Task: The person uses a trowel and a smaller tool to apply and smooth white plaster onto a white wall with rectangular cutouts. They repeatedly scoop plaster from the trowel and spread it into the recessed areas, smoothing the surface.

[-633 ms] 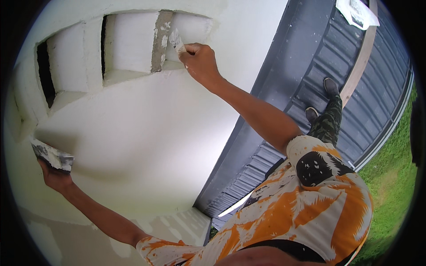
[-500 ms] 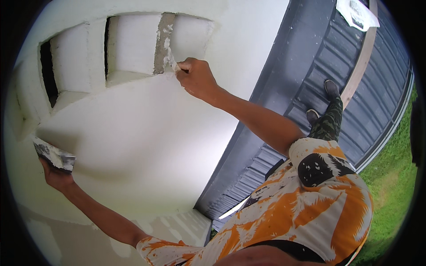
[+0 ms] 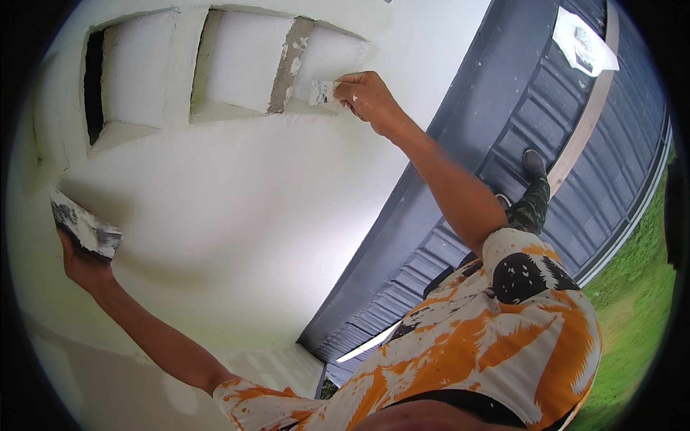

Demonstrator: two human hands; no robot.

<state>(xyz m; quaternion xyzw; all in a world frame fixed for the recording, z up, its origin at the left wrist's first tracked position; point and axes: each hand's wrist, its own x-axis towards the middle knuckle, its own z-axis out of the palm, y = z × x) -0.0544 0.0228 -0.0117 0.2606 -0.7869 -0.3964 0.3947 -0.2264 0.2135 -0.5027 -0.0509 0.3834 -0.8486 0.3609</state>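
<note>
My right hand (image 3: 374,104) is closed around a small putty knife (image 3: 323,92), whose blade carries whitish filler. The blade is at the rightmost wall recess (image 3: 327,57); whether it touches the wall I cannot tell. Just left of it, a bare grey strip (image 3: 289,68) with white filler patches divides two recesses. At the left, my left hand (image 3: 85,267) grips a flat, dark-edged board (image 3: 86,228) from below. Pale filler lies smeared over the board's face, and the fingers beneath it are partly hidden.
White wall (image 3: 237,208) curves across the left and middle. On the right is a dark corrugated metal roof (image 3: 532,122), where my shoe (image 3: 534,164) stands by a wooden plank (image 3: 586,129). A whitish bag (image 3: 583,43) lies beside the plank. Grass (image 3: 632,302) shows beyond the roof's edge.
My right hand has pulled the putty knife right, away from the grey strip, and the blade's face now shows. My left hand keeps hold of the board. The whole view has shifted slightly.
</note>
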